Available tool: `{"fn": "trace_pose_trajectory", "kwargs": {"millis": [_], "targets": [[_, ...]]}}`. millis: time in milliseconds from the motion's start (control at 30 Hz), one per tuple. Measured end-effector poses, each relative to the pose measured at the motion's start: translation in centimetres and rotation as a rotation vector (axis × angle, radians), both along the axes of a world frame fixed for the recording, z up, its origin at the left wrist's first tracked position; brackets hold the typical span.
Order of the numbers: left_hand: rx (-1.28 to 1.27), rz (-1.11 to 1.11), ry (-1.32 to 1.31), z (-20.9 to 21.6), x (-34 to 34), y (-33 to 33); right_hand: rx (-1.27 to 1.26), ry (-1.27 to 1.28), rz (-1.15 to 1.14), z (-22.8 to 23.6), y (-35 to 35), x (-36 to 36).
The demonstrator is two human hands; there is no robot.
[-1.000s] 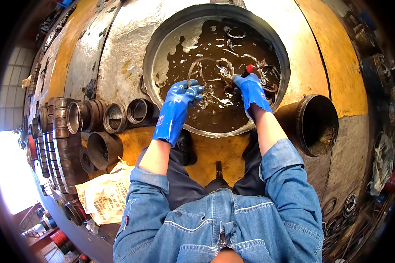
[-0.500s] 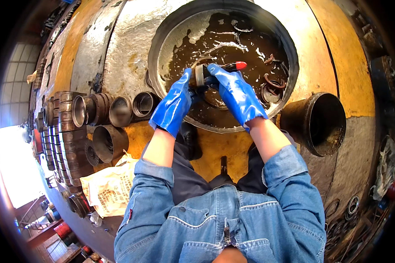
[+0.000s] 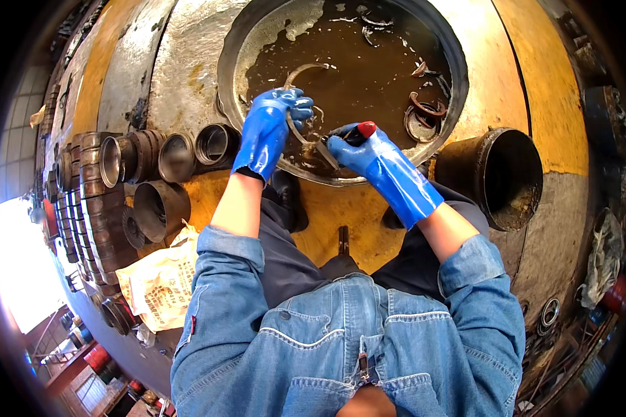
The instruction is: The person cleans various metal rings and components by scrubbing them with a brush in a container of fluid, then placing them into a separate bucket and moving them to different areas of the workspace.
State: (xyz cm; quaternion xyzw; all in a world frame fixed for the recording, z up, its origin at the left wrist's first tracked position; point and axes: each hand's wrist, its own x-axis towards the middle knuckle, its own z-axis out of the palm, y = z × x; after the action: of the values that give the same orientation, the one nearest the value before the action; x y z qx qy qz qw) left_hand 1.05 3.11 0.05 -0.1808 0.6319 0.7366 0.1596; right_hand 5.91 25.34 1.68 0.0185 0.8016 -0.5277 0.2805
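Note:
My left hand (image 3: 271,125), in a blue rubber glove, is closed round a curved metal half-ring (image 3: 300,71). One end of the half-ring rises above the fingers and its lower part curves toward my right hand. My right hand (image 3: 362,154), gloved alike, grips a black-handled tool (image 3: 366,128) with a red end. The tool's flat grey head (image 3: 327,154) points down and left, close to the half-ring's lower end; whether they touch I cannot tell. Both hands are over the near part of a round basin (image 3: 460,62) of murky brown liquid.
Several curved metal pieces (image 3: 424,118) lie at the basin's right side. A dark metal cylinder (image 3: 490,177) lies on its side to the right. Metal sleeves (image 3: 177,157) are stacked at the left, beside a printed paper sack (image 3: 158,281). Metal rings (image 3: 548,316) lie at the lower right.
My hands have moved apart; the right came lower with the tool, and the left shifted left. The half-ring now shows clearly in my left hand. The view has shifted slightly.

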Motion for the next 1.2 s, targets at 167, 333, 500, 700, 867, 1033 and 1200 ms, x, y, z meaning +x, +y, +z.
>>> {"fn": "trace_pose_trajectory", "kwargs": {"millis": [167,333,500,700,867,1033,1200], "targets": [[0.093,-0.023,0.057,0.7,-0.9,-3.1,0.308,0.112,0.087,-0.3,0.6,-1.3],[0.125,-0.026,-0.032,2.4,-1.5,-4.3,0.448,0.371,-0.062,-5.4,2.0,-4.9],[0.004,0.070,0.048,2.1,-1.9,-5.4,0.235,0.353,-0.436,-6.7,3.2,-7.6],[0.006,0.213,0.108,2.2,-0.8,-5.5,-0.318,0.059,-0.149,2.0,1.5,-5.0],[0.074,0.267,0.158,2.4,-1.5,-4.6,-0.150,0.146,-0.061,2.1,-0.7,-1.6],[0.055,0.194,0.106,3.8,-0.9,-3.6,0.089,0.540,-0.153,-3.4,0.2,-4.9],[-0.020,0.128,0.058,3.5,-0.1,-2.5,-0.299,0.275,-0.608,-3.6,2.5,-7.1]]}}
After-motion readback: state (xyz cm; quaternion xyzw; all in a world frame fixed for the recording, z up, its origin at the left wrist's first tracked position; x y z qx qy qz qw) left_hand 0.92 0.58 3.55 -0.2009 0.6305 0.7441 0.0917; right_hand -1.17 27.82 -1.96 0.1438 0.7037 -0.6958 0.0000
